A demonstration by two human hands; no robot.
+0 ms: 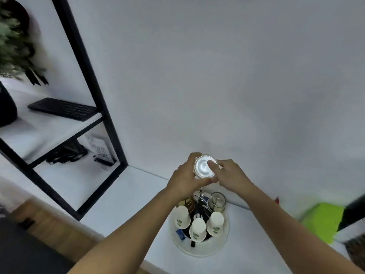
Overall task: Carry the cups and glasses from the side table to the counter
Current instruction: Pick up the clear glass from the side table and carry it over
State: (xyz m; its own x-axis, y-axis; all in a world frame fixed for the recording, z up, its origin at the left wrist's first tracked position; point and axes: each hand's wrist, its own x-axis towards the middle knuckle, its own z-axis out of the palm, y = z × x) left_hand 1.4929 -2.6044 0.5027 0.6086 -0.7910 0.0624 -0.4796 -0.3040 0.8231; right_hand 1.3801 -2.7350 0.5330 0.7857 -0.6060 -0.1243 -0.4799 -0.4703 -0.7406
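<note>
Left hand (186, 177): arm outstretched, grip closed around a clear glass (205, 166) held above the tray (199, 250). Right hand (230, 176): arm outstretched, fingertips pinching the same glass's rim. Three paper cups (197, 230) upturned on the tray, on the white worktop (122, 196).

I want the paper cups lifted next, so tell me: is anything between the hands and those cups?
Yes. Both hands, left hand and right hand, are occupied holding a glass above the rack. The three upturned paper cups themselves stand uncovered on the round tray.

plant (11, 46) blurred, cut off left; green object (322, 220) blurred.
</note>
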